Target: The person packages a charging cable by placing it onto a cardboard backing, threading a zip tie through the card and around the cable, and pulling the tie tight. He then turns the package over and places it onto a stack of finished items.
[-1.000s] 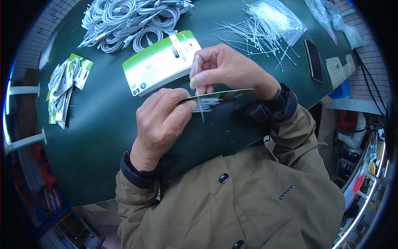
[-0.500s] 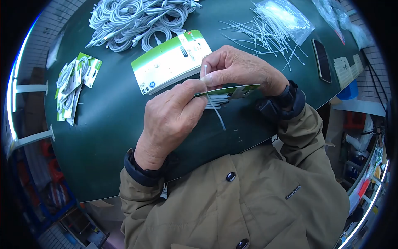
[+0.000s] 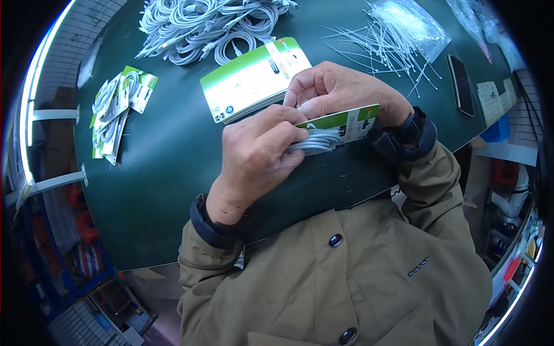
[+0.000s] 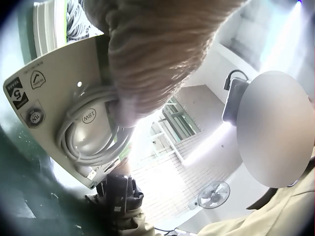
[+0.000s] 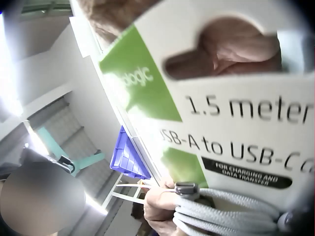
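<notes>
My left hand (image 3: 259,147) grips a green-and-white cardboard packaging card (image 3: 360,124) with a coiled grey USB cable (image 3: 320,140) against its front. In the right wrist view the card's print reads USB-A to USB-C, and left fingers (image 5: 160,206) press beside the cable's metal plug (image 5: 187,190). The left wrist view shows the card's back, with more of the coil (image 4: 74,140) over it. Behind the card's upper edge, my right hand (image 3: 340,92) has thumb and forefinger together, pinching at a white cable tie mostly hidden by the hands.
A stack of printed cards (image 3: 248,81) lies beyond the hands, with a heap of grey cables (image 3: 202,29) behind it. Carded cables (image 3: 112,115) lie at left. Loose cable ties (image 3: 398,40) spill from a plastic bag; a phone (image 3: 460,85) lies at right.
The card has tipped so its printed front and the coil show more. The tie's long tail, hanging in front before, has gone from sight. The left fingers have moved over the coil.
</notes>
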`<act>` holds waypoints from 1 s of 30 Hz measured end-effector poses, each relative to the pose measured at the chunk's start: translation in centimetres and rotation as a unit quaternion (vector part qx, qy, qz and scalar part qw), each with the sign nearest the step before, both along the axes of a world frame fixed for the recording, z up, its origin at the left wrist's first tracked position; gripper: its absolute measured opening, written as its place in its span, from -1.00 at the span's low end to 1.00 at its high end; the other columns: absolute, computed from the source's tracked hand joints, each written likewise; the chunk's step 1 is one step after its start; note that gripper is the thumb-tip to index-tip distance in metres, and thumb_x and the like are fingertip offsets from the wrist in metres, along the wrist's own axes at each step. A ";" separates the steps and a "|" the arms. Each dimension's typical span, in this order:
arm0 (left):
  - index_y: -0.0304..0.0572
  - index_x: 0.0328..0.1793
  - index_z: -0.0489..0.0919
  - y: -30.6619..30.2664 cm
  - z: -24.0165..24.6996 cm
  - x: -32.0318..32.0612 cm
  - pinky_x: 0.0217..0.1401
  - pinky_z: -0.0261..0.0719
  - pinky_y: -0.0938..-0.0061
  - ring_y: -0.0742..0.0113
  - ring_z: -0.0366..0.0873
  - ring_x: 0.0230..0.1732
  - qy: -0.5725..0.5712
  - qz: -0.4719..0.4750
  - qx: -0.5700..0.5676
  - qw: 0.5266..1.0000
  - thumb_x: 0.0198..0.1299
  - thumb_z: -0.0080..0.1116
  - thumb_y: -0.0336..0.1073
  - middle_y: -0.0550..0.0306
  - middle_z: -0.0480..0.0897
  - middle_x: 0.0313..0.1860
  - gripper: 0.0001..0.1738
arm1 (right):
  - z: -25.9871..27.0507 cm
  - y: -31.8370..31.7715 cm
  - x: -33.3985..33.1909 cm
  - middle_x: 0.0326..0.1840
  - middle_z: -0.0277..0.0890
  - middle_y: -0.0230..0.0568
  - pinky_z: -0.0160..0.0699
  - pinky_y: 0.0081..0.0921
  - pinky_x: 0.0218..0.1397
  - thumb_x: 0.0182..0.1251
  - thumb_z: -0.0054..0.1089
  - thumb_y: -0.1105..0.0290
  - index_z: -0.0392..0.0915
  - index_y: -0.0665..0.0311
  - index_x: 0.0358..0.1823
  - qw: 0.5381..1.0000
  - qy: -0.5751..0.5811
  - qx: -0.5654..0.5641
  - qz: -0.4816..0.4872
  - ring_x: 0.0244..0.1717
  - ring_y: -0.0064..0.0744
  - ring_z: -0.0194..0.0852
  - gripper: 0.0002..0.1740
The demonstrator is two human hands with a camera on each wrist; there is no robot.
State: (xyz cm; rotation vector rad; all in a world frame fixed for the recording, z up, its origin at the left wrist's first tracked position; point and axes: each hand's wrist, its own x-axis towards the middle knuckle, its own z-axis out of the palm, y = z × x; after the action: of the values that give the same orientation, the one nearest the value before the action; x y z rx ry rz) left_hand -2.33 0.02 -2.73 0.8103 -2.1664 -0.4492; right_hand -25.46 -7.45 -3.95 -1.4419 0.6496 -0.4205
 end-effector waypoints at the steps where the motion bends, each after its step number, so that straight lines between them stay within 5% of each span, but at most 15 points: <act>1: -0.25 -0.25 0.68 0.1 0.1 0.2 -0.23 0.74 0.40 0.18 0.80 -0.25 0.009 0.007 0.024 1.000 -0.14 0.47 -0.61 0.05 0.79 -0.16 -0.72 | 0.2 -0.1 -0.1 -0.19 0.77 -0.28 0.62 -0.63 -0.14 0.47 0.39 0.34 0.74 0.32 0.05 1.000 0.004 -0.006 -0.016 -0.22 -0.61 0.70 -0.75; 3: -0.28 -0.23 0.72 0.6 0.5 0.2 -0.15 0.73 0.45 0.25 0.80 -0.19 0.037 0.029 0.074 0.996 -0.12 0.44 -0.62 0.04 0.79 -0.17 -0.73 | 0.9 -0.6 -0.9 -0.13 0.79 -0.22 0.71 -0.62 -0.05 0.53 0.34 0.39 0.73 0.36 0.11 0.998 0.029 -0.016 -0.062 -0.13 -0.57 0.76 -0.75; 7: -0.33 -0.20 0.75 1.0 0.8 0.8 0.04 0.69 0.49 0.36 0.75 -0.09 0.089 0.088 0.207 0.970 -0.07 0.37 -0.63 0.10 0.77 -0.15 -0.75 | 1.6 -1.1 -2.3 -0.07 0.81 -0.22 0.76 -0.58 0.05 0.54 0.38 0.35 0.74 0.36 0.09 0.955 -0.013 -0.216 -0.201 -0.11 -0.52 0.77 -0.75; 10: -0.34 -0.17 0.75 0.7 -0.2 1.1 0.08 0.67 0.52 0.43 0.72 -0.07 0.127 0.141 0.259 0.947 -0.01 0.35 -0.62 0.14 0.77 -0.12 -0.78 | 2.5 -0.1 -1.3 -0.09 0.80 -0.24 0.78 -0.45 0.11 0.29 0.60 0.40 0.75 0.26 0.00 0.925 -0.043 -0.348 -0.144 -0.06 -0.41 0.78 -0.71; 13: -0.37 -0.12 0.77 0.4 -0.5 1.5 0.10 0.68 0.55 0.50 0.71 -0.07 0.125 0.155 0.277 0.940 0.08 0.33 -0.63 0.16 0.79 -0.11 -0.78 | 2.8 1.8 1.6 -0.10 0.67 -0.26 0.67 -0.18 0.16 0.07 0.67 0.38 0.67 0.13 -0.17 0.857 0.056 -0.505 -0.089 0.04 -0.09 0.67 -0.67; 16: -0.39 -0.08 0.77 0.2 -0.7 1.6 0.07 0.70 0.58 0.54 0.71 -0.09 0.123 0.163 0.314 0.927 0.13 0.33 -0.62 0.19 0.80 -0.13 -0.78 | 1.7 2.2 2.7 -0.13 0.64 -0.27 0.62 -0.14 0.21 0.06 0.64 0.37 0.62 0.12 -0.22 0.816 0.093 -0.564 -0.091 0.03 -0.09 0.64 -0.67; 23: -0.42 -0.01 0.76 0.1 -0.9 1.3 0.03 0.72 0.59 0.54 0.73 -0.09 0.137 0.159 0.331 0.920 0.18 0.34 -0.60 0.16 0.81 -0.13 -0.76 | 0.5 1.7 2.8 -0.13 0.58 -0.22 0.63 -0.15 0.21 0.09 0.42 0.56 0.58 0.14 -0.21 0.845 0.078 -0.523 -0.072 0.05 -0.08 0.62 -0.74; 30: -0.42 0.01 0.76 0.3 -1.2 1.0 0.05 0.73 0.58 0.52 0.74 -0.08 0.127 0.157 0.346 0.916 0.16 0.35 -0.59 0.15 0.81 -0.13 -0.73 | 1.0 1.8 2.7 -0.18 0.73 -0.04 0.73 -0.16 0.06 0.27 0.44 0.47 0.65 0.33 -0.08 0.902 0.052 -0.418 -0.094 -0.10 0.03 0.75 -0.78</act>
State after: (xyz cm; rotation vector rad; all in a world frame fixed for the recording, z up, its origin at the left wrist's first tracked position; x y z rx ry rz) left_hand -1.36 0.35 -3.88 1.3673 -1.5835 -1.1147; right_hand -22.75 -5.67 -2.98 -2.2365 0.7345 -0.8458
